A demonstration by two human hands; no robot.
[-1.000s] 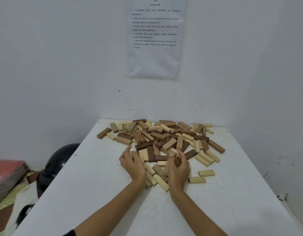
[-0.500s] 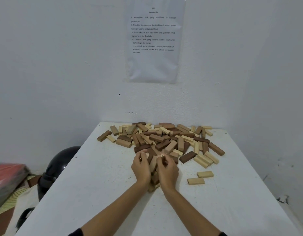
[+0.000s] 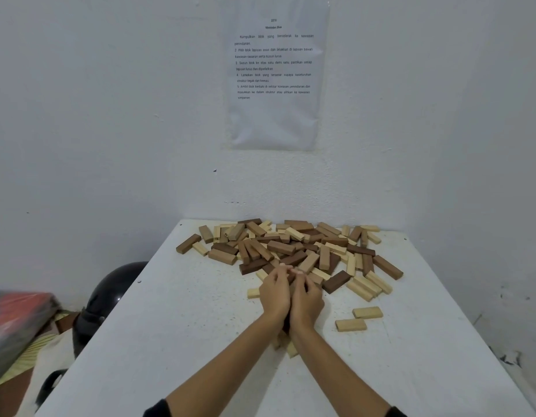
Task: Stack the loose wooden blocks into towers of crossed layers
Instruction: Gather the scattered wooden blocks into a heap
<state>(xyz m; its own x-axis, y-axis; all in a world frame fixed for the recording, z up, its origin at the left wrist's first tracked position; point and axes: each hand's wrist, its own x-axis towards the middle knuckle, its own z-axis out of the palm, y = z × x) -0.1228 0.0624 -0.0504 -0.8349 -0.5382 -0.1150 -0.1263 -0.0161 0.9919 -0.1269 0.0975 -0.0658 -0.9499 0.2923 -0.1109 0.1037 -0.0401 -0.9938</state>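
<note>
One white wall point(image 3: 110, 115) fills most of the view, with a printed sheet point(image 3: 274, 73) stuck to it. Below it a white table point(image 3: 170, 341) runs up to the wall. A dark helmet point(image 3: 110, 296) sits off the table's left edge. Blocks point(image 3: 290, 248), dark, mid-brown and pale, lie in one loose heap at the table's far end, with no layer or tower started anywhere. Change over the last second: the hands were spread apart on either side of the heap's near edge, and now they have closed in until they almost touch. The left hand point(image 3: 274, 293) and right hand point(image 3: 307, 299) sit side by side, fingers curled inward at the heap's near fringe, clamping a bunch of gathered blocks point(image 3: 291, 349) between the palms. Most of that bunch is hidden, and only a few pale ends poke out beneath the wrists, so the count cannot be told. Judgement: this is the gathering step, squaring up a handful for a first layer, and the task is barely begun. The near half of the table would be the likely building spot. Strays: one pale block point(image 3: 253, 293) lies just left of the left hand. Two more pale blocks point(image 3: 367, 312) lie flat to the right, apart from both the heap and the hands.
</note>
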